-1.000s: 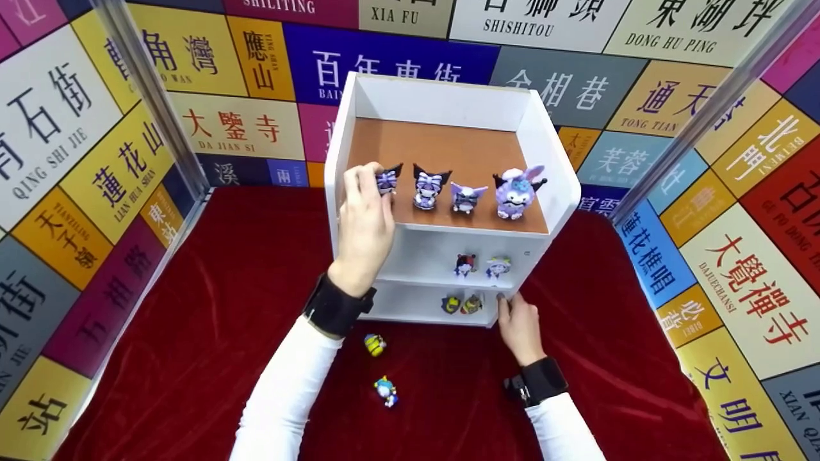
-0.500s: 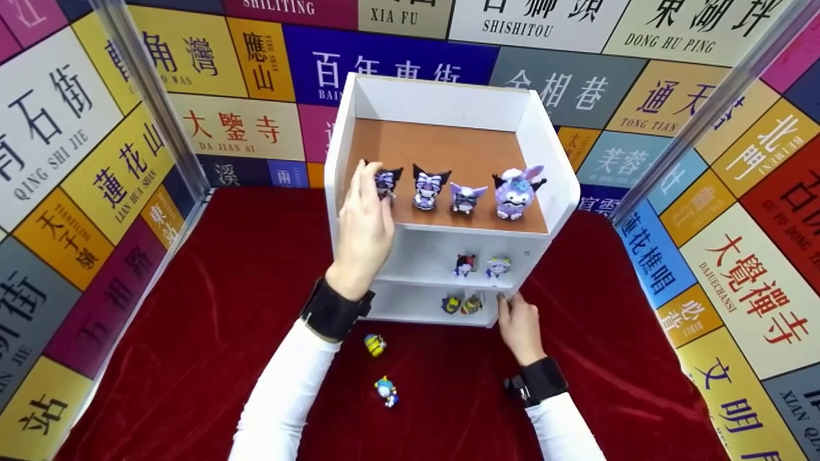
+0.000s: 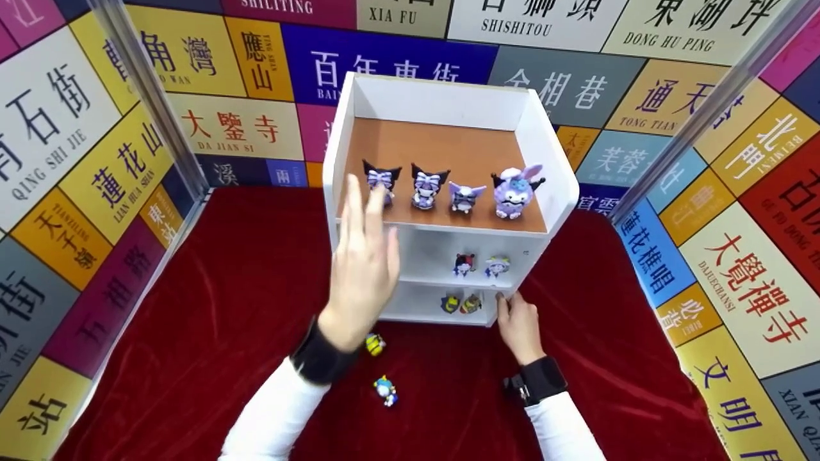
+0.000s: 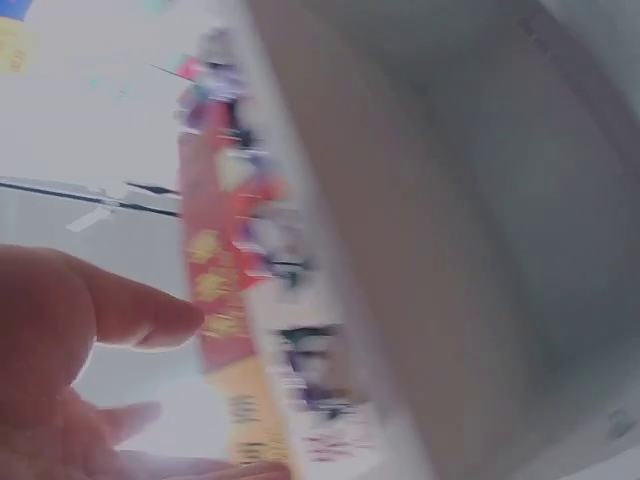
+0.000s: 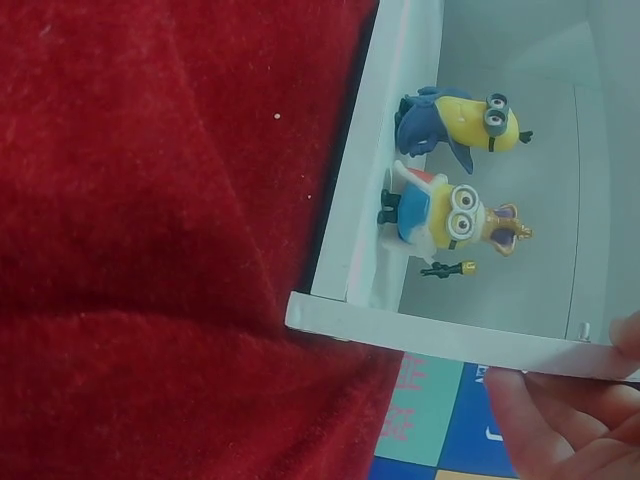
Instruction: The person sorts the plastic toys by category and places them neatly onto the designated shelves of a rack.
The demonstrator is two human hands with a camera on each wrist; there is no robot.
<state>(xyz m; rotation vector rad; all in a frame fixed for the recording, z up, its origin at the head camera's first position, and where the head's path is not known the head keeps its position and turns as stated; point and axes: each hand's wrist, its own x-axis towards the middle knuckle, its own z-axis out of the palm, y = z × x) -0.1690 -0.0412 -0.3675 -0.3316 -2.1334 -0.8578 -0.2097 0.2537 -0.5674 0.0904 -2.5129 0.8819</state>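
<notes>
My left hand (image 3: pixel 364 262) is off the figurines, its fingers straight and apart, in front of the left side of a white toy shelf (image 3: pixel 442 105). Just beyond its fingertips stands a purple-and-black figurine (image 3: pixel 379 178), partly hidden by them. Beside that, on the brown top board, are a similar bow-wearing figurine (image 3: pixel 425 186), a small lilac one (image 3: pixel 464 198) and a fluffy purple one with a rabbit ear (image 3: pixel 514 195). Low on the right, my right hand (image 3: pixel 520 326) pinches the edge of the shelf's side panel. The left wrist view is blurred.
Two small figurines (image 3: pixel 464 264) stand on the middle level. At the bottom are a blue-clad minion (image 5: pixel 465 122) and a crowned minion (image 5: pixel 435 212). A yellow minion (image 3: pixel 375 346) and a blue-and-white figurine (image 3: pixel 385 390) lie on the red cloth (image 3: pixel 256 275).
My left hand has let go of the leftmost purple-and-black figurine and drawn back towards me, fingers straightening. That figurine now stands by itself. My right hand stays on the shelf panel.
</notes>
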